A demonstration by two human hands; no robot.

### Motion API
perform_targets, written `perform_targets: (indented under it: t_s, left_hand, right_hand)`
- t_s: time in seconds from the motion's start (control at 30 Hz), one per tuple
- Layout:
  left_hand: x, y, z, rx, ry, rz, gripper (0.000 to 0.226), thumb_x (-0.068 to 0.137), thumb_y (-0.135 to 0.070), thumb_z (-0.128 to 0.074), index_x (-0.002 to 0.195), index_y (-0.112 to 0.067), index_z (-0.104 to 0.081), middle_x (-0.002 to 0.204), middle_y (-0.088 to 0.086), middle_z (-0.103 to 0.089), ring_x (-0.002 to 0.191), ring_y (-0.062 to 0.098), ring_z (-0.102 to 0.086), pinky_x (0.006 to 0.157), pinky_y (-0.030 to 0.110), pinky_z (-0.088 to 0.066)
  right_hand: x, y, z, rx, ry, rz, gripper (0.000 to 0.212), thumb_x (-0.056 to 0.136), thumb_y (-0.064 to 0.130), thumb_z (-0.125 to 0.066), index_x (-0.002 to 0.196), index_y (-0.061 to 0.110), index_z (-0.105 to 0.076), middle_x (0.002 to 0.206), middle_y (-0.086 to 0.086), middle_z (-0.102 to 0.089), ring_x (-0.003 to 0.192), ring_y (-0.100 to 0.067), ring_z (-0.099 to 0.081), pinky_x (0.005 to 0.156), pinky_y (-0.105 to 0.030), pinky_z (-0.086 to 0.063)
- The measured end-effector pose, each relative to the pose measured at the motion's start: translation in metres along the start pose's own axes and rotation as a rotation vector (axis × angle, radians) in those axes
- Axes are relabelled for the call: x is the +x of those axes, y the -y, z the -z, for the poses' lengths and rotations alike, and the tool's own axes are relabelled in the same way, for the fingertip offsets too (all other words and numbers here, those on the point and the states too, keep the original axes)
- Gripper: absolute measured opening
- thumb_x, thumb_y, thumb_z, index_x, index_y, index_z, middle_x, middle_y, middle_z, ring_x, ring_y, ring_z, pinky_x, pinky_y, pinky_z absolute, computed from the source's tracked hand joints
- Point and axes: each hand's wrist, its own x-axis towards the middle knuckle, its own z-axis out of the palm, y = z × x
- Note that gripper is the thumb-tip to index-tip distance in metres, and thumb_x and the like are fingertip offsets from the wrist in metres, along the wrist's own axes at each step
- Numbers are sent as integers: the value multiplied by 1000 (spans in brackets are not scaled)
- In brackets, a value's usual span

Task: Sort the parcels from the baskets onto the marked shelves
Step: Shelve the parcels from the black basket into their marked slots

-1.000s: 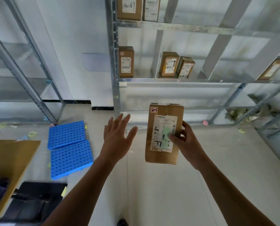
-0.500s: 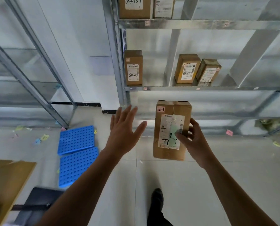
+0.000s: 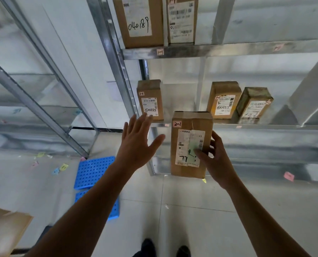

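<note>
My right hand (image 3: 212, 157) grips a brown cardboard parcel (image 3: 187, 130) by its right side, thumb across the white label. The parcel stands upright in the air and carries a pink tag reading 2-1. It hangs just in front of the middle metal shelf (image 3: 265, 127). My left hand (image 3: 137, 141) is raised beside the parcel, fingers spread, holding nothing, a short gap away from it. On that shelf stand a parcel marked 0553 (image 3: 150, 100), a parcel tagged 2-2 (image 3: 224, 100) and a darker parcel (image 3: 253, 102).
Two larger parcels (image 3: 141, 21) stand on the upper shelf (image 3: 228, 50). A metal upright (image 3: 113, 58) rises left of the shelves. Blue perforated plastic panels (image 3: 93, 172) lie on the floor. A cardboard flap (image 3: 4, 229) shows at lower left. My shoes (image 3: 149, 247) are at the bottom.
I have stepped closer to the rack; the shelves loom larger. The parcel in my right hand has risen toward the middle shelf's edge, and my left hand moved up with it.
</note>
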Motion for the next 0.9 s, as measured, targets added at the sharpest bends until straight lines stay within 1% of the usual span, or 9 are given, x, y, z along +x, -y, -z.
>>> perform_targets:
  t_s: [0.13,0.2,0.27,0.37,0.43,0.53,0.7,0.83,0.9]
  left_hand:
    - [45,2,-5,-12,-36,-56,86,91,-82,-25,158,-29,-23,169,-2,-21,158,20,-1,123,38,1]
    - [70,8,-9,-22,-29,-68,89,90,-85,-20,158,-29,-22,169,-2,-20,158,21,-1,124,40,2]
    - [97,17,-12,-21,-24,-80,87,91,-83,-22,158,-27,-23,168,0,-22,158,25,-3,127,49,-6]
    - [137,34,-19,-40,12,-130,79,94,-76,-32,154,-26,-28,164,0,-28,156,29,-15,124,57,-21]
    - [162,46,-27,-59,59,-159,78,94,-75,-36,153,-23,-33,160,0,-31,154,30,-21,121,57,-28]
    - [188,65,-42,-35,88,-178,78,95,-71,-37,154,-20,-34,163,4,-29,155,33,-17,122,58,-25]
    - [225,84,-55,-62,52,-210,68,97,-57,-47,148,-13,-45,159,8,-37,153,34,-23,120,57,-27]
    - [246,94,-66,14,114,-176,74,96,-60,-54,154,-19,-36,167,6,-23,156,35,-12,122,58,-21]
    - [252,99,-69,60,129,-175,78,94,-63,-54,156,-21,-31,169,5,-17,157,35,-7,123,58,-18]
  right_hand:
    - [44,-2,-10,18,-27,37,75,97,11,-70,155,32,-28,128,16,-59,116,-8,-65,80,-30,-65]
    - [67,-3,-17,10,-41,51,73,97,12,-70,149,42,-29,121,26,-61,109,-2,-67,73,-24,-62]
    - [89,-2,-24,7,-50,61,74,97,11,-70,145,49,-28,116,34,-62,108,7,-67,70,-21,-60]
    - [124,4,-31,-23,-69,63,76,98,11,-69,139,61,-29,121,25,-61,108,8,-67,72,-25,-62]
    - [147,10,-34,-58,-71,74,82,98,10,-69,131,72,-28,120,28,-62,109,7,-67,72,-25,-62]
    - [180,9,-39,-102,-43,56,89,97,7,-68,123,83,-30,114,43,-59,112,15,-62,69,-18,-59]
    - [220,7,-50,-103,-65,54,84,98,5,-65,128,77,-33,123,32,-60,124,1,-60,75,-19,-59]
    - [246,-6,-55,-86,-112,33,83,98,5,-66,137,70,-32,129,23,-61,129,-9,-58,81,-29,-63]
    - [258,-15,-54,-68,-114,17,84,97,4,-67,150,56,-26,132,20,-60,130,-7,-58,87,-35,-63]
